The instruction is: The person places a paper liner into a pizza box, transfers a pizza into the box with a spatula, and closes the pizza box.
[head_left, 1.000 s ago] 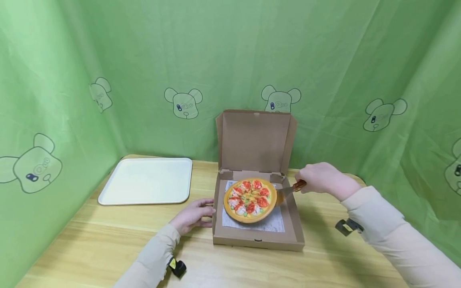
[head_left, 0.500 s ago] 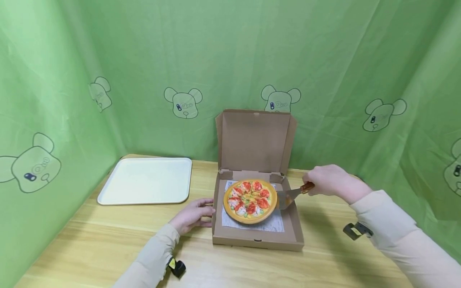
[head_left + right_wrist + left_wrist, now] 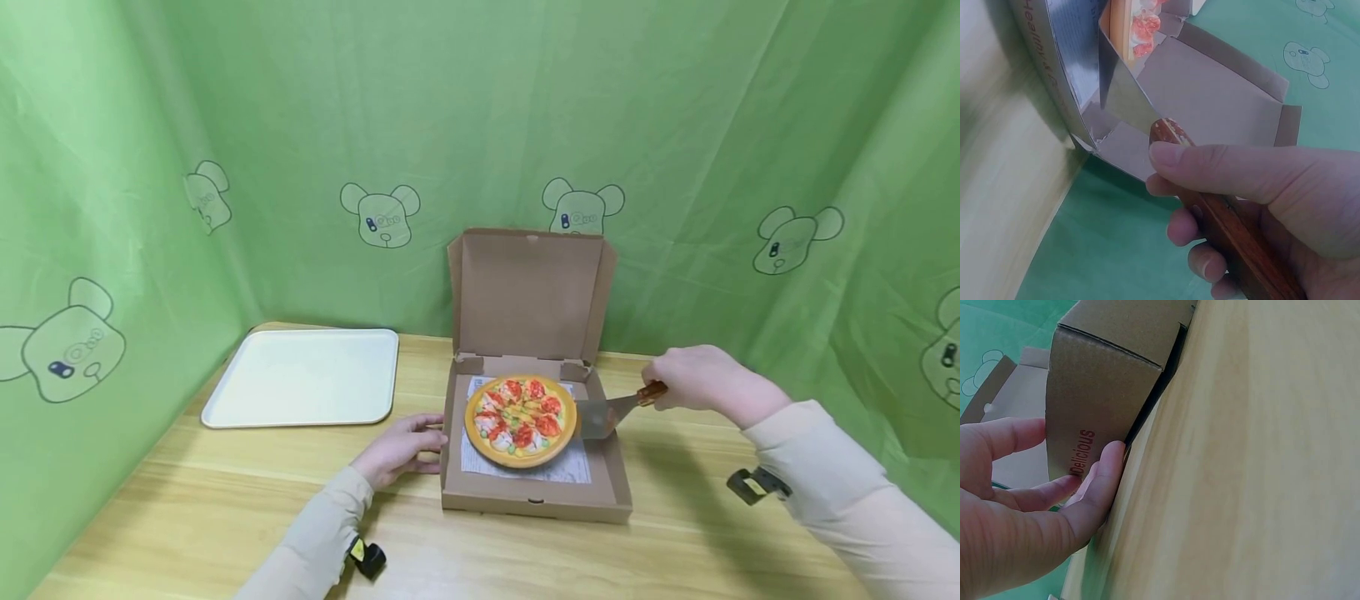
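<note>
A round pizza with red and white toppings sits over the printed paper in an open cardboard pizza box. My right hand grips the wooden handle of a metal spatula; in the right wrist view the fingers wrap round the handle. The spatula's blade is at the pizza's right edge, its front end hidden or hard to make out there. My left hand touches the outside of the box's left wall, its fingertips against the cardboard beside the word "Delicious".
A white rectangular tray lies at the back left of the wooden table. The box's lid stands upright behind the pizza. Green curtains with bear prints close off the back and both sides.
My right hand has drawn back to the right with the spatula, so more of its blade shows beside the pizza. The pizza's right side has sunk slightly. My left hand stays put.
</note>
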`<state>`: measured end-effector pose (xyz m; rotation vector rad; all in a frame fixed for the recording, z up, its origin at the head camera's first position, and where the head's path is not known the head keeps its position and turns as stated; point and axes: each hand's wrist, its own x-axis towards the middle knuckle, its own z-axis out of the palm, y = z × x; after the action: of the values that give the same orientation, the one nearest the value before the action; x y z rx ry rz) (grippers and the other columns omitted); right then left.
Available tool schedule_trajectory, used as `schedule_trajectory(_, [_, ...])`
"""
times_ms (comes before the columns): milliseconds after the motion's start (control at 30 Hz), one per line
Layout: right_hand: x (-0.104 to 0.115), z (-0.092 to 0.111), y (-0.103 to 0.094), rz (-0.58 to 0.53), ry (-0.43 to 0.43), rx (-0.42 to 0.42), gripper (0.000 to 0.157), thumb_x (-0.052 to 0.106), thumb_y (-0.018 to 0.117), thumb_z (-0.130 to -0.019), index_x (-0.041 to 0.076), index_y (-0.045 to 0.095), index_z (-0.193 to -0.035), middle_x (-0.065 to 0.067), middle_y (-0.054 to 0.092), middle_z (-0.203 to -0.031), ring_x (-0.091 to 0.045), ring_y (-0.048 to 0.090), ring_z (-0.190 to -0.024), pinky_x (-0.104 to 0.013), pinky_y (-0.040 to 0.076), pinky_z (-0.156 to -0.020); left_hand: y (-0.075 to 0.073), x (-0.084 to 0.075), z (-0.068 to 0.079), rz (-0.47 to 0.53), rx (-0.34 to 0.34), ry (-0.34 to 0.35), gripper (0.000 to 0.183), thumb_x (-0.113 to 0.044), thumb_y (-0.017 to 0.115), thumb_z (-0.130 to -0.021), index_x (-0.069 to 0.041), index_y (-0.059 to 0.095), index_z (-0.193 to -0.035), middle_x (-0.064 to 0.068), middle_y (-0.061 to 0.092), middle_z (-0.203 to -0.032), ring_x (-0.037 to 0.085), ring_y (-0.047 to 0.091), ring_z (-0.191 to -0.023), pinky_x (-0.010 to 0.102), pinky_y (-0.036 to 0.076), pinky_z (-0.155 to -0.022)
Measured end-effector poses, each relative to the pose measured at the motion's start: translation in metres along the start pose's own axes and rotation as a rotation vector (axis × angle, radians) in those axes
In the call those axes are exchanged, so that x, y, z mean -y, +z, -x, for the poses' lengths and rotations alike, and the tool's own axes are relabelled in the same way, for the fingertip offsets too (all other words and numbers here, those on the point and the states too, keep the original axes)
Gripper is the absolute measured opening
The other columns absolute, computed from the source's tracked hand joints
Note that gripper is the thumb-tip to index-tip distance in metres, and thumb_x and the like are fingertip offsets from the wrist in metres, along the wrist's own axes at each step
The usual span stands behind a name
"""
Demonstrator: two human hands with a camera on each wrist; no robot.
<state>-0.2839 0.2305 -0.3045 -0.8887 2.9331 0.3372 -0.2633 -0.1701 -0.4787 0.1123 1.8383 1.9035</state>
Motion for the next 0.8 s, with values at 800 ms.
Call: schedule_trajectory(800, [-0.005,0.013,-0.005,0.009,0.018,-0.008,0.031,0.023,0.08,-0.07,0.026,0.05,-0.063,0.012,0.042,-0.057,-0.007,0.037,-0.054,-0.023,0.029,-0.045,0.003,-0.008,0.001,-0.185,-0.116,0.086,0.064,-0.008,0.068,-0.087,-0.004,0.041,-0.145,0.025,0.051,-0.134,0.023,0.063,-0.103,0.039,0.062,-0.084])
